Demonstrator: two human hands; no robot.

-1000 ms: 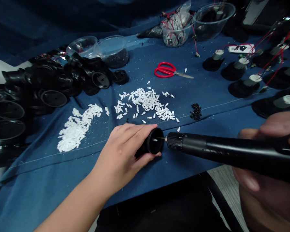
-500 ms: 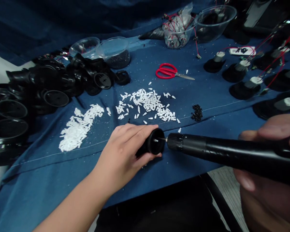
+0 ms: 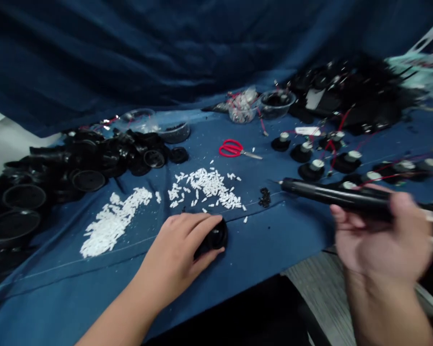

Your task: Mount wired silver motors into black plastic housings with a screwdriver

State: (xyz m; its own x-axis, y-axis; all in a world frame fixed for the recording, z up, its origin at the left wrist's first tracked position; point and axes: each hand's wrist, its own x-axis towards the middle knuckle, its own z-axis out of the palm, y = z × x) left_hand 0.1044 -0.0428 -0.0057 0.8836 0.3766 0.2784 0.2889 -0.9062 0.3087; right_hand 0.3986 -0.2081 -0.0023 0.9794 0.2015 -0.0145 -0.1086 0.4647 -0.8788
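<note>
1. The left fingers [image 3: 202, 231] wrap a hollow part [image 3: 221, 234] over the near portion of the surface [image 3: 252, 247].
2. Just beyond these fingers lies a scattered heap of plugs [image 3: 208, 183]; to their left, a denser plug heap [image 3: 110, 228].
3. Farther left, a pile of housings [image 3: 88, 180] runs back to two tubs [image 3: 175, 134].
4. Well beyond the left fingers, past the scattered heap, lie scissors [image 3: 242, 152].
5. The right fingers [image 3: 342, 217] hold a screwdriver [image 3: 332, 194], its tip near a cluster of tiny pieces [image 3: 264, 197] to their left.
6. Beyond the right fingers stand wired motors [image 3: 316, 166].
</note>
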